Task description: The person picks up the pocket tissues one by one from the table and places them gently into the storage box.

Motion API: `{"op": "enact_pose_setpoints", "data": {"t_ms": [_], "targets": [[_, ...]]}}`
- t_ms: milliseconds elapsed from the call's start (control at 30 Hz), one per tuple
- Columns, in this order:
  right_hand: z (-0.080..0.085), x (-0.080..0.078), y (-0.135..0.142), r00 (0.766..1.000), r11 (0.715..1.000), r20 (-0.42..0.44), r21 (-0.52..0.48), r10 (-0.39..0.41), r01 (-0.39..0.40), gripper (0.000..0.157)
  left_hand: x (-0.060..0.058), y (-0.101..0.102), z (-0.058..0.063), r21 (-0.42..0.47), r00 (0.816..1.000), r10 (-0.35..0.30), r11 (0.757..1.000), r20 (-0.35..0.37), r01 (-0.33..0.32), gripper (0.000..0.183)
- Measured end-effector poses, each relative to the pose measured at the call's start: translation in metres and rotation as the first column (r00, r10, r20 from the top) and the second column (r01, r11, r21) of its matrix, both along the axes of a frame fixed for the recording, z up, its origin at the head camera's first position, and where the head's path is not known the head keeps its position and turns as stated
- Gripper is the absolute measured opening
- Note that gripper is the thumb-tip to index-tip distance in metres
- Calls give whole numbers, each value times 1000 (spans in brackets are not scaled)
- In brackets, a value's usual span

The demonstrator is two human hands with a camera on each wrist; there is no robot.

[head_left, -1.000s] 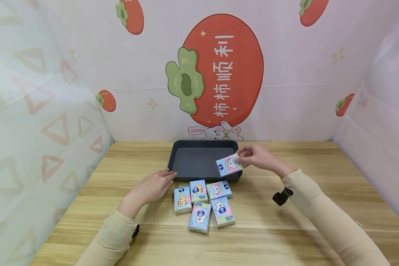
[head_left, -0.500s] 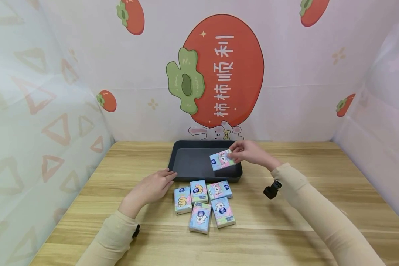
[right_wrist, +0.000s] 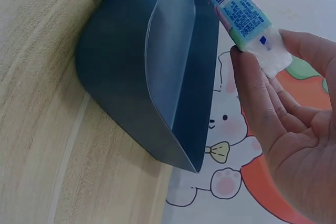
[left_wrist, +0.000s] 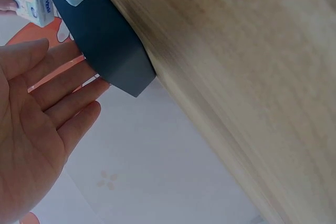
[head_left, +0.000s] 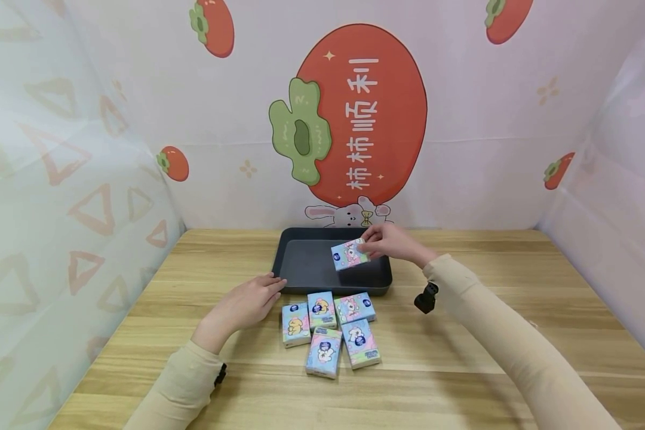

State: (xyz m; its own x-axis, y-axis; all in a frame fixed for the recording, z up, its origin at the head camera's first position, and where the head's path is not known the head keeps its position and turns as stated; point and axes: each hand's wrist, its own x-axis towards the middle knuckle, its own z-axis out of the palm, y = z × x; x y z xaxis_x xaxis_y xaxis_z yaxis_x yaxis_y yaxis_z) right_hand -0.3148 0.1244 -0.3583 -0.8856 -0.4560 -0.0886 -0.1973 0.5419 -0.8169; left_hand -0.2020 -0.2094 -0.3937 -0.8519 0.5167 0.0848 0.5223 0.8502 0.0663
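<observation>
In the head view, the right hand point(head_left: 391, 242), right of the centre, pinches one small blue and pink packet point(head_left: 348, 255) between the thumb and the fingers. This packet is tilted and is seen over the right half of the dark tray point(head_left: 303, 263), in the middle of the frame. In the right wrist view, at upper right, the fingers are at its white end.

The left hand point(head_left: 249, 298), left of the centre, holds nothing; its fingers are nearly straight, and the fingertips touch the near left corner of the tray.

Just below the tray, at lower centre, five similar packets point(head_left: 330, 337) lie flat on the wooden surface point(head_left: 435, 370), three above and two below.
</observation>
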Motion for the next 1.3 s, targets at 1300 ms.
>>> {"op": "enact_pose_setpoints", "data": {"t_ms": [1300], "targets": [[-22,-39,-48,1000,999,6,49,-9,8,35,0,2,1,1,1000,21,1000,16,-21,34]]}}
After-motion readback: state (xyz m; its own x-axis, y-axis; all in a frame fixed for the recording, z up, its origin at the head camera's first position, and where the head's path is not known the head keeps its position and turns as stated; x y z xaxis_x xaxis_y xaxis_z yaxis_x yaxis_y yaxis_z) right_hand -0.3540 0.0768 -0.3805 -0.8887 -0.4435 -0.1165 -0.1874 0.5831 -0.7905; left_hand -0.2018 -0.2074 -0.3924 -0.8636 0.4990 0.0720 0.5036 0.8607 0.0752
